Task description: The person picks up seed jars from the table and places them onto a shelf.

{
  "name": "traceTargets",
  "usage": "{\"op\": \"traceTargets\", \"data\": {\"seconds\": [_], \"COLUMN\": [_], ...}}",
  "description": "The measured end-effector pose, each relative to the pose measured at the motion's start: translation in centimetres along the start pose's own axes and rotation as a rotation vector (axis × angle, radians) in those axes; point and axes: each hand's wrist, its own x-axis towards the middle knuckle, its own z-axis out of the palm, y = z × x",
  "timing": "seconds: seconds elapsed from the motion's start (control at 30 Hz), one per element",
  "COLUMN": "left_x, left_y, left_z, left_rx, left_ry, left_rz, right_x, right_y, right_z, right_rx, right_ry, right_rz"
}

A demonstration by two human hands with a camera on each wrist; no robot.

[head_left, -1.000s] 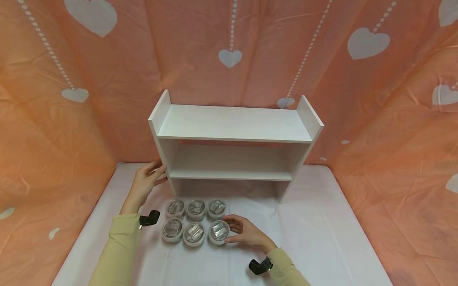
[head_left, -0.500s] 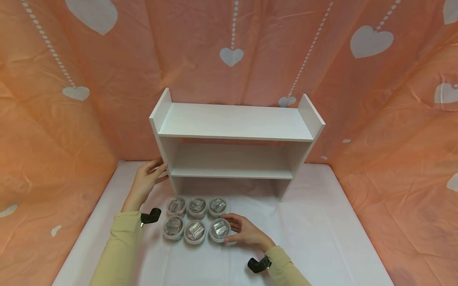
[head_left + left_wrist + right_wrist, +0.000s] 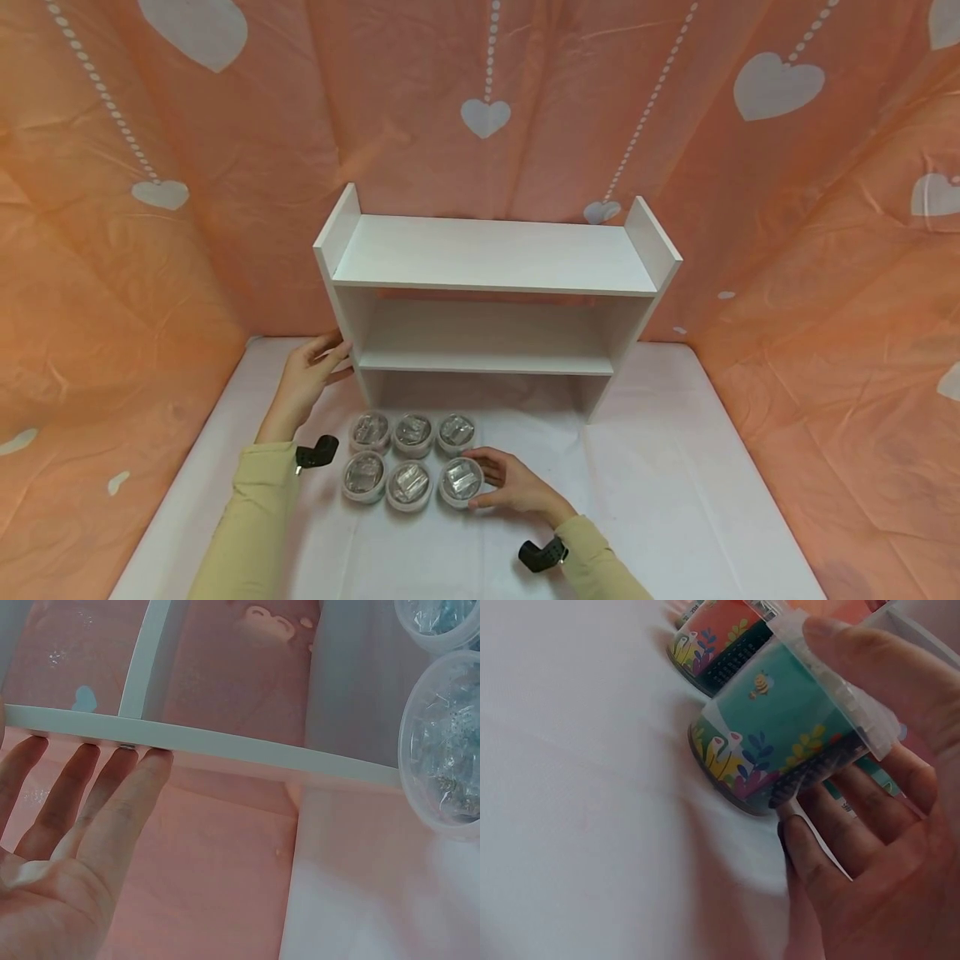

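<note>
In the head view, several round clear-lidded tubs stand in two rows on the white-covered table before a white shelf unit (image 3: 487, 331). My right hand (image 3: 521, 490) holds the front right tub (image 3: 461, 482), thumb on the near side and fingers on the far side. The right wrist view shows that this tub (image 3: 769, 724) has a teal label with a bee and plants. My left hand (image 3: 303, 379) rests on the shelf unit's left side. Its extended fingers (image 3: 112, 817) touch the white side panel (image 3: 240, 750) in the left wrist view.
The other tubs stand close by, among them the front middle tub (image 3: 408, 487) and the back left tub (image 3: 370, 432). An orange curtain (image 3: 420, 108) with pale hearts hangs behind and on both sides. The white tablecloth (image 3: 675, 500) spreads out to the right.
The head view has shifted very slightly. Both hands, the tubs and the shelf unit keep their places relative to each other.
</note>
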Motion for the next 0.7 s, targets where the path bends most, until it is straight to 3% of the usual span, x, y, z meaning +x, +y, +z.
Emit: {"op": "traceTargets", "data": {"seconds": [0.7], "left_x": [0.06], "left_y": [-0.17], "left_z": [0.01], "left_rx": [-0.006], "left_ry": [0.002], "left_rz": [-0.002], "right_x": [-0.65], "right_y": [-0.5], "right_z": [-0.5], "right_rx": [0.011], "right_ry": [0.046], "right_rz": [-0.032]}}
